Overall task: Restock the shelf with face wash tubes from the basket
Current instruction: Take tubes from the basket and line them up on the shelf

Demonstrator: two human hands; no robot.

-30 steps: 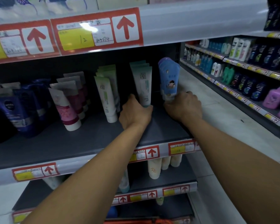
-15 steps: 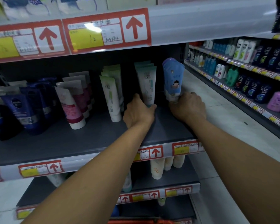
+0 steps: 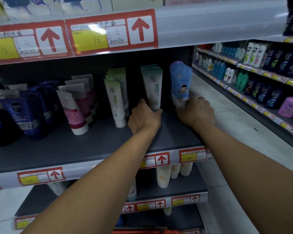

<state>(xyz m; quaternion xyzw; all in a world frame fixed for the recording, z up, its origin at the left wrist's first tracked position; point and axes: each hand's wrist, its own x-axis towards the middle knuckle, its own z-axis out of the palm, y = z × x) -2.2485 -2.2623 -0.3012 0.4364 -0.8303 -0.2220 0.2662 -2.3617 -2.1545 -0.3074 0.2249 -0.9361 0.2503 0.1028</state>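
On the dark grey shelf point(image 3: 91, 142) stand rows of upright face wash tubes. My left hand point(image 3: 145, 119) grips the base of a white and teal tube point(image 3: 153, 89) at the front of its row. My right hand point(image 3: 195, 114) grips the base of a blue tube with a cartoon figure point(image 3: 180, 83) at the shelf's right end. To the left stand a white and green row point(image 3: 115, 100), a pink and white row point(image 3: 74, 108) and dark blue tubes point(image 3: 22, 114). An orange basket rim point(image 3: 137, 231) shows at the bottom edge.
A shelf edge with red arrow price tags point(image 3: 95, 38) hangs overhead. Lower shelves hold cream tubes point(image 3: 162, 176). On the right, a tiled aisle point(image 3: 235, 125) runs beside another rack of shampoo bottles point(image 3: 260, 92). The shelf front in front of the tubes is bare.
Both hands stay on the same two tubes. The view has shifted slightly, so the shelf sits a little further right in the frame.
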